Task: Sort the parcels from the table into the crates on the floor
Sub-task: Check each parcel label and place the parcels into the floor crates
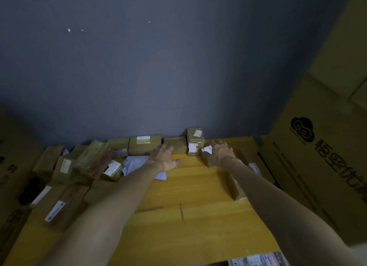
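Brown labelled cardboard parcels (144, 145) along back and left of yellow table (198, 188).

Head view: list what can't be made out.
- Head view shows no crates; they lie out of frame.
- The small parcel under the right hand: mostly covered, grip unclear.
- Text on the label: too small, dim.
- The taped parcel, left: motion-blurred.
- The printed packets: cut by bottom edge.

Blue-grey wall (158, 57) filled the background, with a few small white specks (69, 30) high on the left. Large cardboard cartons (327, 166) were stacked on the right, the lower one printed with a black cloud logo (302, 130) and black characters. Another dim carton (12, 146) stood far left. Printed sheets (258, 260) showed at the bottom edge, too blurred to read.
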